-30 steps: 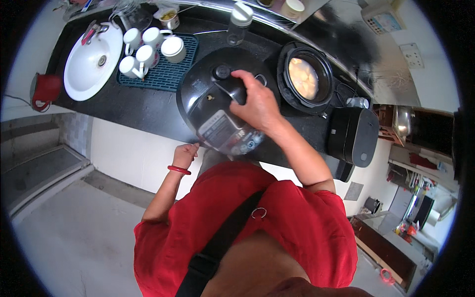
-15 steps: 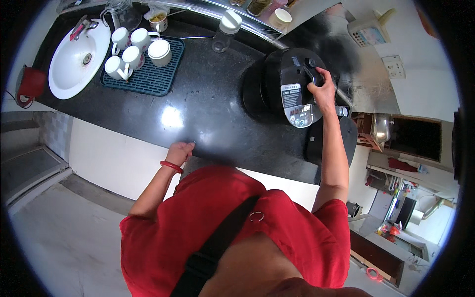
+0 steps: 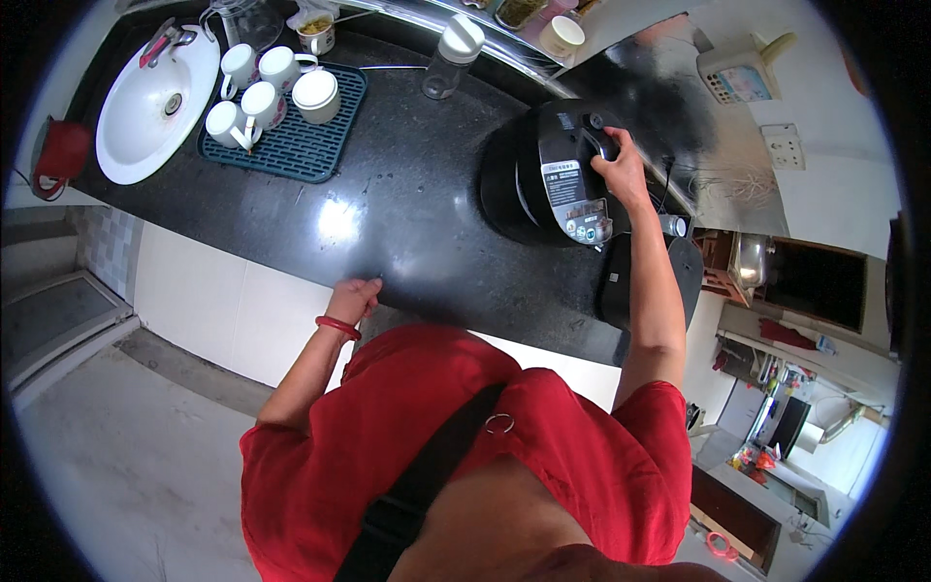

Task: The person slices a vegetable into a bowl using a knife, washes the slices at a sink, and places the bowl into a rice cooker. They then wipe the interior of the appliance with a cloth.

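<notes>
A black electric pressure cooker (image 3: 509,179) stands on the right part of the dark countertop. Its lid (image 3: 561,145) carries a silver label facing me. My right hand (image 3: 623,177) is closed around the lid handle (image 3: 603,145), fingers over the top and thumb below. My left hand (image 3: 355,299), with a red bangle at the wrist, is at the counter's front edge. Its fingers are curled and pressed together, and whatever may be inside them is hidden.
A blue-green drying tray (image 3: 320,160) bears several white mugs. Beside it are a white sink (image 3: 131,145) and a clear lidded jar (image 3: 442,78). A black appliance (image 3: 684,276) sits right of the cooker, under my forearm. A wall socket (image 3: 782,147) is at the right.
My right hand and the lid have shifted slightly left, and the lid now looks closer to the cooker body. My left hand stays in place. The view has shifted slightly.
</notes>
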{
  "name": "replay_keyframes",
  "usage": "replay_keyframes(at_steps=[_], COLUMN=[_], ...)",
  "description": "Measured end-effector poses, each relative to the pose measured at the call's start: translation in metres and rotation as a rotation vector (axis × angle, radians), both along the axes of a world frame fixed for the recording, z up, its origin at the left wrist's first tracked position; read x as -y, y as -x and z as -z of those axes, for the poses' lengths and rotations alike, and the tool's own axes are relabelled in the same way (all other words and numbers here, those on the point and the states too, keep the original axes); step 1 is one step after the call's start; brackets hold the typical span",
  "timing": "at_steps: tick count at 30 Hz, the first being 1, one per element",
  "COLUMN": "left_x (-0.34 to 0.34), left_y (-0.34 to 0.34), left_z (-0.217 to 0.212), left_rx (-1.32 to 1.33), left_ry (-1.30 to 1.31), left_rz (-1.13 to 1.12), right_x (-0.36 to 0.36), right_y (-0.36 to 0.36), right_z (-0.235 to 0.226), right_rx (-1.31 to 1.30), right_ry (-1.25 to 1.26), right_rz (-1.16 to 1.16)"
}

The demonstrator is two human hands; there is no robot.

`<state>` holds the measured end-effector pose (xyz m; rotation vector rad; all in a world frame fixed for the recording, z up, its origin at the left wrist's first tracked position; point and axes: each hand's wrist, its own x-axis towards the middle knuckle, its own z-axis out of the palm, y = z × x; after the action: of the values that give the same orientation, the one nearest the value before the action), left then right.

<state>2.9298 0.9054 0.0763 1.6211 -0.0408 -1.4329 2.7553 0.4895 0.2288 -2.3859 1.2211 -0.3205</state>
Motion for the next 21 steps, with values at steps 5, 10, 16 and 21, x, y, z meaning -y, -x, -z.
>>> replay_keyframes(at_steps=[5,10,16,21], left_x=[0.01,0.025,0.051,0.081], left_y=[-0.001,-0.008,-0.012,0.003], left_z=[0.005,0.006,0.007,-0.005], left_rx=[-0.106,-0.212,-0.351,-0.428], left_ry=[0.015,0.064,0.126,0.164], left_rz=[-0.034,0.006,0.018,0.108], right_x=[-0.002,-0.007,-0.023,-0.028], right_y=[-0.006,-0.004,-0.026,-0.027], right_z=[0.002,0.012,0.004,0.001], right_rx=[-0.046,-0.051,-0.026,0.109], right_ry=[0.013,0.049,-0.031,-0.108], right_rz=[0.041,0.271,0.586,0.702])
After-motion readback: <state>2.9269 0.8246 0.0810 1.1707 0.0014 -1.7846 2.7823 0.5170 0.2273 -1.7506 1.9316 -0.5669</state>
